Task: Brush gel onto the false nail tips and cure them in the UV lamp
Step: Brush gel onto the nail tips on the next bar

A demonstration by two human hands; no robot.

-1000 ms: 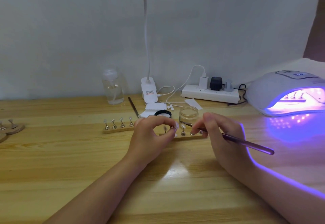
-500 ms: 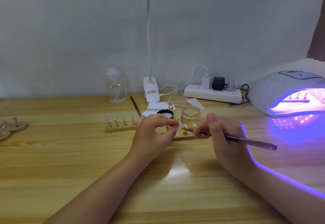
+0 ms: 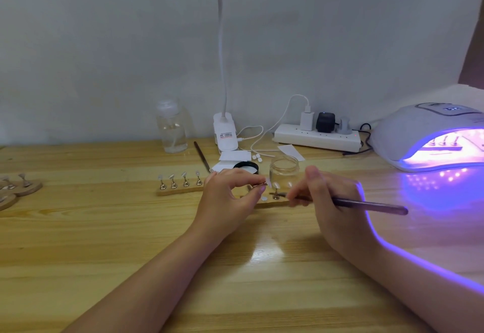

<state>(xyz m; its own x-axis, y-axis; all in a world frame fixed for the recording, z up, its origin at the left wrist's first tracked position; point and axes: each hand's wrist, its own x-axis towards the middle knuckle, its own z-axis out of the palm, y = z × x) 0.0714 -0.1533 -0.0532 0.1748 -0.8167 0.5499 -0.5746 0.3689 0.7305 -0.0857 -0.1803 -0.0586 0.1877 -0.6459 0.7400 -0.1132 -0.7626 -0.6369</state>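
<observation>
L hand (image 3: 230,196) pinches nail stand (image 3: 259,184); R hand (image 3: 327,196) grips brush (image 3: 366,205).

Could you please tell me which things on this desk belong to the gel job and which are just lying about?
In use:
left hand pinching a nail tip stand
right hand holding the brush
wooden holder strip
glass jar
UV lamp, lit

Lying about:
clear bottle
power strip
spare brush
round wooden stands

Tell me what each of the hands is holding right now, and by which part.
Left hand pinches a nail tip stand by its metal stem; right hand grips the brush near its front end.
</observation>
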